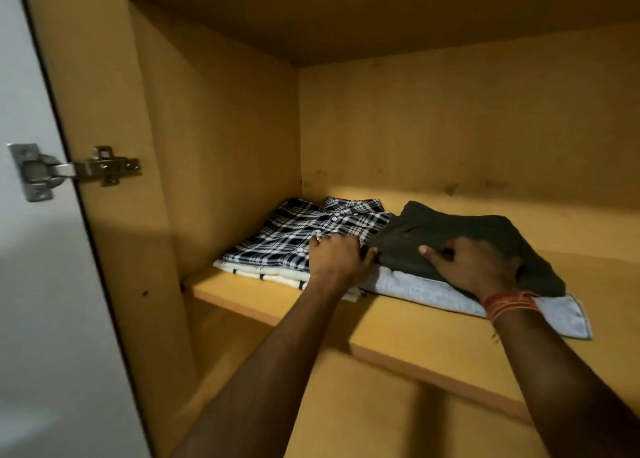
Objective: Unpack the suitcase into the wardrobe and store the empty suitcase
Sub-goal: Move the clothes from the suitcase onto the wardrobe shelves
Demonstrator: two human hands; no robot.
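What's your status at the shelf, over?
Left hand curled at edge of dark garment, grip unclear. Right hand holds dark garment, atop grey cloth on shelf. Plaid shirt alongside; nothing blocking.

Out of sight on the shelf
Fingertips of the left hand [339,256] vanish between shirt [304,229] and dark garment [450,229]; grey cloth [415,289] lies mostly covered; shelf [433,336] cut off at right.

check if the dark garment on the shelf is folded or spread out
Folded: the dark garment lies as a compact, layered bundle with tidy edges on the light grey cloth on the shelf.
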